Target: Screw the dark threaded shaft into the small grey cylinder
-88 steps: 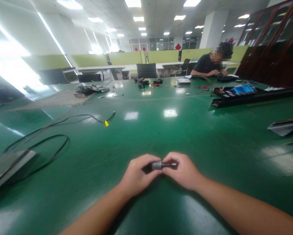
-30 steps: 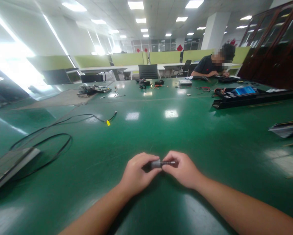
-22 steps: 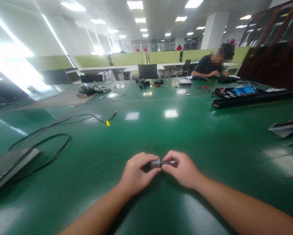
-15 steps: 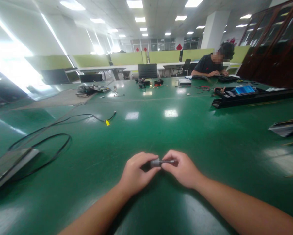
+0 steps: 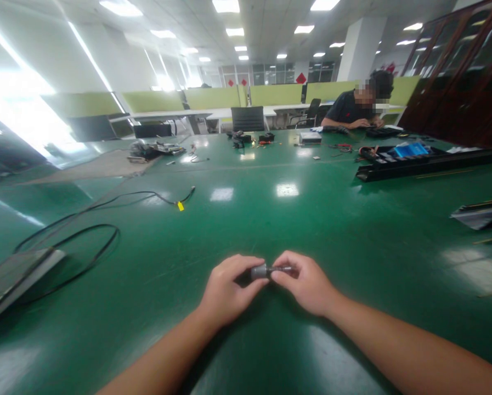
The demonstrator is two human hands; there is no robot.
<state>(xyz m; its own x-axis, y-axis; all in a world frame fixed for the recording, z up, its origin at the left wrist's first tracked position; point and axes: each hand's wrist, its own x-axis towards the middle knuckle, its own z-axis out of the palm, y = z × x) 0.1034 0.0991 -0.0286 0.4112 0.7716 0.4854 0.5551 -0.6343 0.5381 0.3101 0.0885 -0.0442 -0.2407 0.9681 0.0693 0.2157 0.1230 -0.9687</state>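
Just above the green tabletop point(image 5: 246, 230), my two hands meet around one small part. My left hand point(image 5: 229, 288) pinches a short grey cylinder point(image 5: 259, 272) between thumb and fingers. From the cylinder's right end runs a thin, dark, ridged shaft point(image 5: 279, 269), lying roughly level. The thumb and fingertips of my right hand point(image 5: 305, 282) close on this shaft. Its far end sits inside the curl of the right hand and is partly hidden. The exact kind of part is too small to make out.
A black cable point(image 5: 106, 206) with a yellow tag point(image 5: 180, 206) loops on the left beside a flat panel point(image 5: 19, 280). On the right lie a long black channel point(image 5: 418, 169) and a metal piece point(image 5: 476, 216). A person point(image 5: 348, 109) works at the far right.
The cylinder and shaft have shifted very slightly left and away from me. Both hands keep the same grip.
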